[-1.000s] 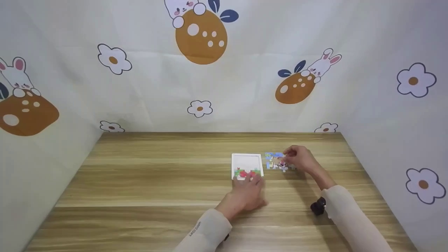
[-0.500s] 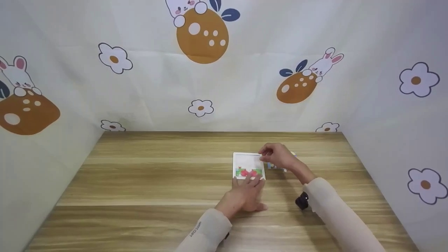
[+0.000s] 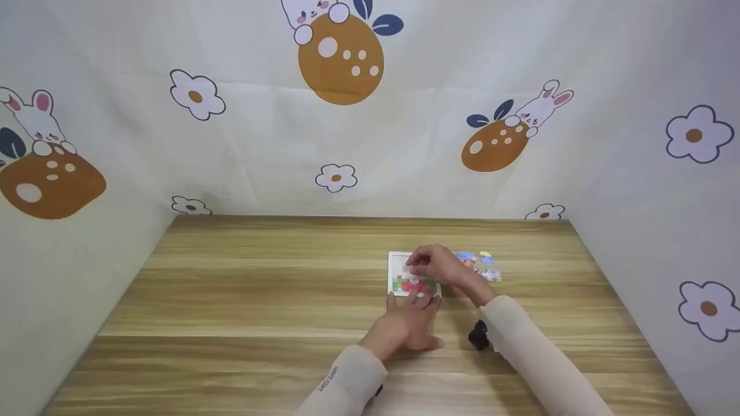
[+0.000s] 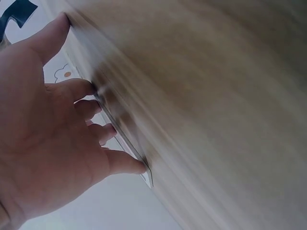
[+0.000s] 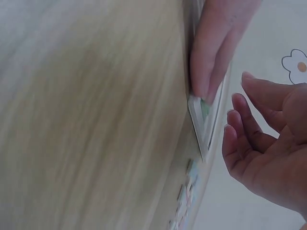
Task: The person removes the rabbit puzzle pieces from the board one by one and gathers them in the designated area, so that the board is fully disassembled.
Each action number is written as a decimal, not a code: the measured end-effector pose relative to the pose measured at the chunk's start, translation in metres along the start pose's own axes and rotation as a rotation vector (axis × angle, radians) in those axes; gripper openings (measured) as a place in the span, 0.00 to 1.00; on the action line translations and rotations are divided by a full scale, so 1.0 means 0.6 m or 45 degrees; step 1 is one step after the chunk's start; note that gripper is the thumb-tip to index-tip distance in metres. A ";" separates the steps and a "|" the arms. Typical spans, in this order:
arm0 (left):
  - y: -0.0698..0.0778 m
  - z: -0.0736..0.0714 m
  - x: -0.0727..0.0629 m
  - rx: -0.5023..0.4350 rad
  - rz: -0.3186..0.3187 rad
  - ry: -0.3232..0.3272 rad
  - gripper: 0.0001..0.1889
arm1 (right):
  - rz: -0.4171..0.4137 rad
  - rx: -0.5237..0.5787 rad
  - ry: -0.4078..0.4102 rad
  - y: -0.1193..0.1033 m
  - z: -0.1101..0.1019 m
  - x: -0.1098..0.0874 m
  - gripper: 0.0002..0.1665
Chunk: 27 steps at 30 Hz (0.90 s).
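Observation:
A white-framed puzzle tray (image 3: 391, 271) lies on the table, its near part filled with red and green pieces. The left hand (image 3: 404, 328) rests with spread fingers on the tray's near edge; in the left wrist view its fingertips (image 4: 129, 162) touch the rim. Over the tray is the right hand (image 3: 440, 267), thumb and index finger pinched together on what appears to be a small puzzle piece, mostly hidden by the fingers. From the right wrist view, that hand (image 5: 268, 129) hovers above the tray, other fingers curled. Loose puzzle pieces (image 3: 488, 267) lie right of the tray, partly behind the right hand.
The wood-grain table (image 3: 260, 289) is bounded at the back and sides by a pale cloth (image 3: 260, 144) printed with rabbits, oranges and flowers. A dark wrist device (image 3: 478, 335) hangs at the right sleeve.
The right hand has moved left from the loose pieces to above the tray, fingers pinched. The left hand has stayed at the tray's near edge. The head view has shifted slightly.

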<state>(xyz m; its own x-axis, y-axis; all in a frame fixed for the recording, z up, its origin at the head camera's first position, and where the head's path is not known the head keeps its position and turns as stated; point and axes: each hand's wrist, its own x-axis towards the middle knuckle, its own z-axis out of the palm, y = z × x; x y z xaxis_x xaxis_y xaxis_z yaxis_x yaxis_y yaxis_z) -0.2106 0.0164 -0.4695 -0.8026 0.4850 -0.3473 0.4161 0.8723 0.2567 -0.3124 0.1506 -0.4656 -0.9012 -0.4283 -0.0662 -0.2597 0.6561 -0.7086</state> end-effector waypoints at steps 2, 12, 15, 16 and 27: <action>0.000 0.000 0.000 0.006 0.001 0.005 0.45 | -0.013 0.016 -0.012 -0.002 0.006 0.002 0.07; 0.001 0.000 -0.002 -0.016 -0.005 -0.007 0.46 | -0.022 0.108 -0.097 0.000 0.034 0.009 0.08; 0.000 -0.001 -0.003 -0.017 -0.005 -0.003 0.47 | -0.007 0.119 -0.115 -0.004 0.035 0.009 0.08; 0.000 -0.001 -0.004 -0.020 -0.004 -0.002 0.47 | -0.008 0.121 -0.123 -0.005 0.035 0.009 0.08; 0.001 -0.001 -0.005 0.013 0.001 0.009 0.47 | -0.006 0.086 -0.092 -0.013 0.039 0.009 0.08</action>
<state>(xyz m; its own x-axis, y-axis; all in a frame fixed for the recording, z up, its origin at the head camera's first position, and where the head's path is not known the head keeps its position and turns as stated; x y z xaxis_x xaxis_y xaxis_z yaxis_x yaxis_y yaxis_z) -0.2080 0.0157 -0.4680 -0.8050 0.4855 -0.3410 0.4212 0.8725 0.2479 -0.3070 0.1287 -0.4767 -0.8721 -0.4763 -0.1118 -0.2375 0.6119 -0.7544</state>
